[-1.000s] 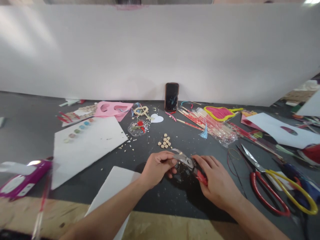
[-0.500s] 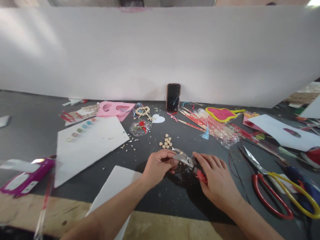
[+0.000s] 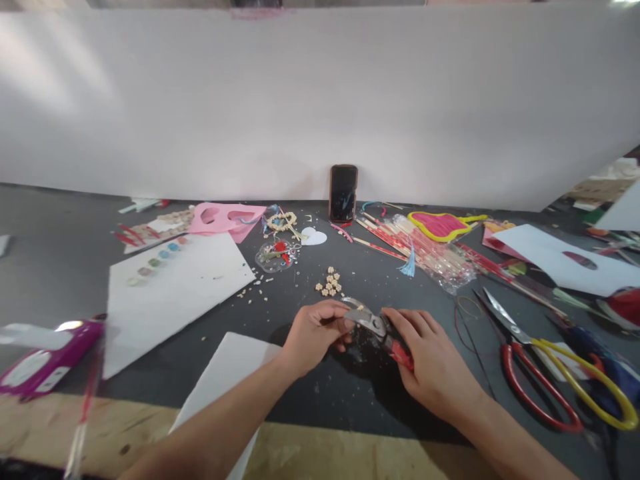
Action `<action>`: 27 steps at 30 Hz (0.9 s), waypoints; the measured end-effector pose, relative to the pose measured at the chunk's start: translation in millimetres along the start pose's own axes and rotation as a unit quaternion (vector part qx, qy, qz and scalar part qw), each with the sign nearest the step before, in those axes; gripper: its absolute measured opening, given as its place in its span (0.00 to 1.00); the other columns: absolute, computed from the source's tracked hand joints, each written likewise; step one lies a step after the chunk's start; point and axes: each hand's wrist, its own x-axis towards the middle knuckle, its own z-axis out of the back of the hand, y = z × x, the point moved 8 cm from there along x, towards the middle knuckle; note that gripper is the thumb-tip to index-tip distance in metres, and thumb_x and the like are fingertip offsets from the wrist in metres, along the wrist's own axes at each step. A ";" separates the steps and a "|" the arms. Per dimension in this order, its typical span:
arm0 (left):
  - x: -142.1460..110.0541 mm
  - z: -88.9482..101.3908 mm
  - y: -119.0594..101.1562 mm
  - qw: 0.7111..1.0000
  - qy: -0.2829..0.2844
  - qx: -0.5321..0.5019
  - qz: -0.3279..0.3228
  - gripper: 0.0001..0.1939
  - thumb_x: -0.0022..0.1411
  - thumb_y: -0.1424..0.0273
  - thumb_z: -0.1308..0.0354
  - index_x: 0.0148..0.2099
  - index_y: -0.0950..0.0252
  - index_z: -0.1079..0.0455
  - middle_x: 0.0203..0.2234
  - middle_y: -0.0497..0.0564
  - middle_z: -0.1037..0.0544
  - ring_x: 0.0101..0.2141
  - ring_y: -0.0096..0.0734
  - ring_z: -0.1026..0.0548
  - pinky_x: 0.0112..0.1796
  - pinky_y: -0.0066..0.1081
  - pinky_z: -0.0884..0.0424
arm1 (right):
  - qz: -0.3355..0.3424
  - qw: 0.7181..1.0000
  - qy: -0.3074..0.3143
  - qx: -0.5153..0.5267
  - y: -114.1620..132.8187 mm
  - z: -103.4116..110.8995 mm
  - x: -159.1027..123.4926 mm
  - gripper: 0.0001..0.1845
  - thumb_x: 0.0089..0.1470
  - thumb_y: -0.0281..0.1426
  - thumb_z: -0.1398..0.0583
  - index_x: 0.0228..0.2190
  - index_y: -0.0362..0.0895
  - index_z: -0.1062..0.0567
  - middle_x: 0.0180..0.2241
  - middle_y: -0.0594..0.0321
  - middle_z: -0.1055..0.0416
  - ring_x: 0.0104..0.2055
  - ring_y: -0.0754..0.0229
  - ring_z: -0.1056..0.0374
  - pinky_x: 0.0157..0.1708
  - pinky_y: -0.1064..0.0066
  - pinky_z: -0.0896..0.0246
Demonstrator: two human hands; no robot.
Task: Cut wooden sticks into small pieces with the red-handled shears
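Observation:
My right hand (image 3: 433,357) is wrapped round the red handle of a pair of pruning shears (image 3: 370,321), whose metal jaws point left and stand parted. My left hand (image 3: 317,337) is closed in a pinch at the jaws; whatever sits between its fingertips is too small and hidden to make out. Just beyond the jaws lies a small pile of flower-shaped beige beads (image 3: 330,283). Tiny chips are scattered on the dark table (image 3: 320,407) below the shears.
Scissors (image 3: 520,340) with red and yellow handles lie at right. A phone (image 3: 343,193) leans against the white board (image 3: 250,100). Behind are bagged sticks (image 3: 440,260) and a pink-yellow fan shape (image 3: 440,227). White sheets (image 3: 170,293) and a purple glue gun (image 3: 55,360) lie left.
The view shifts slightly and back. Both hands keep their places at the shears, with only a slight shift of the right hand and the tool.

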 end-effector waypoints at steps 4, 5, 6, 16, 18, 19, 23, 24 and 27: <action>0.1 -0.7 1.3 1.000 0.004 -0.003 0.003 0.08 0.50 0.67 0.40 0.28 0.69 0.28 0.32 0.52 0.28 0.20 0.21 0.32 0.18 0.23 0.32 | -0.008 1.000 0.008 0.008 1.1 -1.1 -0.9 0.27 0.45 0.24 0.47 0.50 0.40 0.39 0.45 0.52 0.36 0.46 0.52 0.42 0.47 0.57 0.44; 0.2 -1.0 1.6 1.000 0.005 -0.004 0.004 0.08 0.50 0.67 0.40 0.28 0.69 0.28 0.32 0.51 0.29 0.20 0.21 0.32 0.18 0.23 0.32 | -0.013 1.000 0.011 0.007 1.1 -1.4 -1.1 0.27 0.45 0.24 0.48 0.50 0.40 0.38 0.44 0.52 0.35 0.45 0.52 0.42 0.46 0.57 0.44; 0.2 -1.3 1.8 1.000 0.006 -0.004 0.004 0.08 0.50 0.68 0.40 0.28 0.69 0.28 0.31 0.51 0.29 0.21 0.22 0.32 0.18 0.23 0.32 | -0.017 1.000 0.012 0.004 1.1 -1.3 -1.1 0.26 0.45 0.24 0.48 0.49 0.40 0.38 0.44 0.52 0.35 0.45 0.52 0.41 0.46 0.57 0.44; 1.8 1.6 3.0 1.000 -0.012 -0.016 -0.007 0.07 0.49 0.71 0.39 0.33 0.68 0.28 0.26 0.49 0.29 0.22 0.23 0.33 0.21 0.24 0.31 | -0.014 0.999 -0.021 -0.025 0.1 1.4 1.0 0.31 0.45 0.24 0.47 0.53 0.43 0.41 0.47 0.54 0.36 0.48 0.51 0.43 0.46 0.59 0.45; 1.9 1.8 0.9 1.000 -0.014 -0.013 -0.017 0.06 0.49 0.71 0.40 0.31 0.68 0.28 0.28 0.50 0.29 0.21 0.22 0.33 0.21 0.25 0.31 | -0.010 0.999 -0.017 -0.028 -1.0 -0.5 0.5 0.32 0.45 0.24 0.48 0.54 0.43 0.42 0.48 0.54 0.36 0.48 0.51 0.44 0.46 0.58 0.45; 1.8 1.4 -0.2 1.000 -0.011 -0.010 -0.022 0.05 0.49 0.71 0.40 0.30 0.69 0.27 0.28 0.50 0.28 0.21 0.22 0.33 0.21 0.25 0.31 | -0.008 0.999 -0.017 -0.030 -1.5 -1.0 0.3 0.32 0.45 0.24 0.48 0.55 0.44 0.43 0.48 0.54 0.37 0.49 0.51 0.44 0.46 0.57 0.45; 1.4 0.1 -1.8 1.000 -0.002 0.006 -0.026 0.05 0.50 0.71 0.40 0.27 0.69 0.26 0.29 0.52 0.28 0.20 0.22 0.32 0.21 0.25 0.31 | -0.003 0.999 -0.018 -0.036 -3.0 -1.1 -0.4 0.34 0.45 0.25 0.47 0.56 0.44 0.44 0.50 0.55 0.38 0.50 0.50 0.45 0.48 0.56 0.47; 1.3 0.1 -1.5 1.000 -0.002 0.009 -0.024 0.05 0.50 0.71 0.40 0.27 0.68 0.26 0.30 0.52 0.28 0.20 0.22 0.31 0.21 0.25 0.30 | -0.002 0.999 -0.017 -0.035 -3.1 -1.2 -0.4 0.34 0.45 0.25 0.47 0.56 0.44 0.44 0.51 0.55 0.38 0.50 0.50 0.45 0.48 0.56 0.47; 1.4 0.5 -1.0 1.000 0.001 0.019 -0.019 0.06 0.50 0.70 0.41 0.28 0.68 0.26 0.32 0.52 0.27 0.20 0.22 0.31 0.20 0.25 0.30 | -0.001 0.999 -0.013 -0.032 -3.5 -1.6 -0.5 0.34 0.46 0.26 0.47 0.56 0.44 0.45 0.51 0.55 0.38 0.51 0.50 0.45 0.48 0.55 0.48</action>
